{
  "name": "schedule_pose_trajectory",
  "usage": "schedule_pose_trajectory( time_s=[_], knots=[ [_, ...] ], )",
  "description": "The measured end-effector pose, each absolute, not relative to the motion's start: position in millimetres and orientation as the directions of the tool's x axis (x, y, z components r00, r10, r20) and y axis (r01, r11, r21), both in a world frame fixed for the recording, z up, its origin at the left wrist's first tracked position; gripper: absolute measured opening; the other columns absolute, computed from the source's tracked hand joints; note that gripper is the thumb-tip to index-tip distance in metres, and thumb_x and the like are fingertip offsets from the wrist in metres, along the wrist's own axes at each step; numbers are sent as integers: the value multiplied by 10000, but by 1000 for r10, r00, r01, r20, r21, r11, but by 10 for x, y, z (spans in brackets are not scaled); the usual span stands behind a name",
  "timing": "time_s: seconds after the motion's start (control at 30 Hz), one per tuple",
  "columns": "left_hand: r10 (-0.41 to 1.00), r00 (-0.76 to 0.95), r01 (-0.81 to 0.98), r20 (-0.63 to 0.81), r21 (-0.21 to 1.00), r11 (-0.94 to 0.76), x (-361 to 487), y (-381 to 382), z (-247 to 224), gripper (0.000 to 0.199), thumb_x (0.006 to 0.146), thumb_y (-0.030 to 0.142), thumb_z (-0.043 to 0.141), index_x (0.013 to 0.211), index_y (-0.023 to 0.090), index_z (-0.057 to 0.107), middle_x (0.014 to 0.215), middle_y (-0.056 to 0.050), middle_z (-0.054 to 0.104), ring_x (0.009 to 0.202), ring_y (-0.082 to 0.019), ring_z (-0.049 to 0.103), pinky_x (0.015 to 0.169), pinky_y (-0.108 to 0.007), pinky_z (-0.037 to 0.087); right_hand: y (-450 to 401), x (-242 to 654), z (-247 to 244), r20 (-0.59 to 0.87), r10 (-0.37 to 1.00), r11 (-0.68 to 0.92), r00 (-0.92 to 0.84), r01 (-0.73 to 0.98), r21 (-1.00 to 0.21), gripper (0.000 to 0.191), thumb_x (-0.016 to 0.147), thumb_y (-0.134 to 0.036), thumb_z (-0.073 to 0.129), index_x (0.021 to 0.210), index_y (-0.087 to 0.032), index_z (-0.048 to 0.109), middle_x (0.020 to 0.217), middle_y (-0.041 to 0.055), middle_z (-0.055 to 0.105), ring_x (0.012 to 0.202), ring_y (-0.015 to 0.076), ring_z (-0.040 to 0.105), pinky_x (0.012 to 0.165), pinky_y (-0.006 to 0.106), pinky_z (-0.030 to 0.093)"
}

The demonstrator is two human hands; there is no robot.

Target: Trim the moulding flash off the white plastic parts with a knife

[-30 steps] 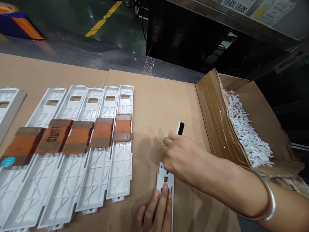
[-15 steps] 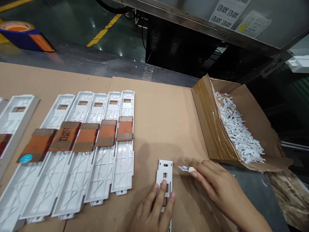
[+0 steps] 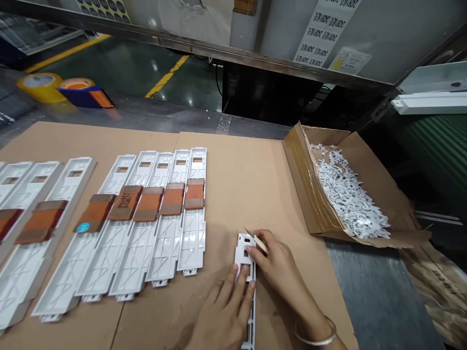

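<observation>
The white plastic strip is lying lengthwise on the cardboard sheet that is covering the worktop, right of the sheet's middle and running toward the near edge. The left hand is pressing it down from above, its extended fingers resting across the slotted part rather than closing around anything. The right hand is clamping a craft knife between thumb and fingers, its pale handle slanting over the strip's right side and its blade pointing past the far end; whether the blade is touching the plastic, I cannot tell. A metal bangle is circling the right wrist. By my judgement, the step in hand is bringing the blade to work on that far end while the left hand is steadying the piece; the next move is calling for a firm, flat hold, a small controlled stroke and left fingertips lying clear of the blade's path. To the left, white panels are lying side by side, orange blocks resting across their middles. An open carton of small white pieces is standing by the sheet's right edge, while a yellow tape roll and an orange-and-blue roll are sitting near its far left corner.
</observation>
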State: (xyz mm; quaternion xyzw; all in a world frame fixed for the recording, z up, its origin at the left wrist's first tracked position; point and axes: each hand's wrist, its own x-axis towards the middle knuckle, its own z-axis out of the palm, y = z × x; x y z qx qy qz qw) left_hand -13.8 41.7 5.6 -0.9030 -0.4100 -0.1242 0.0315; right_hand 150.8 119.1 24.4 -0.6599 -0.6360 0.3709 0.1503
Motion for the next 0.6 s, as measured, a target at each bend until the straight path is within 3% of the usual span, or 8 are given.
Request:
schedule_pose_trajectory(
  time_s=[0.2,0.37,0.43,0.53,0.6],
  knots=[
    [746,632,750,212,74,-657,-136,385,-5,427,850,272,470,1263,177,516,1315,-78,532,1226,-261,402,864,-312,380,1314,1501,234,-326,931,-122,-166,699,-705,127,802,-199,487,919,-180,530,795,37,659,717,168,599,638,251,432],
    [735,632,752,246,34,-658,-137,418,20,374,874,249,431,1222,201,556,1278,-57,568,1181,-239,467,830,-284,396,1351,1547,213,-352,918,-163,-181,636,-754,173,809,-180,433,926,-182,560,810,23,659,714,150,594,635,242,441],
    [731,632,747,259,48,-663,-166,450,64,381,883,305,431,1247,252,534,1270,-55,573,1172,-239,481,799,-284,403,1349,1577,207,-356,919,-186,-171,608,-772,190,820,-204,435,949,-183,574,778,9,650,695,146,593,631,243,446],
    [680,684,678,264,111,-726,-231,520,145,397,866,409,461,1262,425,470,1335,25,515,1152,-253,503,788,-317,408,1310,1679,236,-351,929,-224,-119,576,-786,229,854,-251,419,1017,-177,563,679,-14,606,626,141,572,590,242,443],
    [644,731,631,228,134,-764,-256,587,209,305,859,431,480,1156,444,546,1357,68,487,1147,-243,507,819,-338,403,1246,1796,301,-336,941,-261,-45,538,-802,263,872,-327,438,1052,-171,551,643,-21,574,584,140,550,546,240,433]
  ],
)
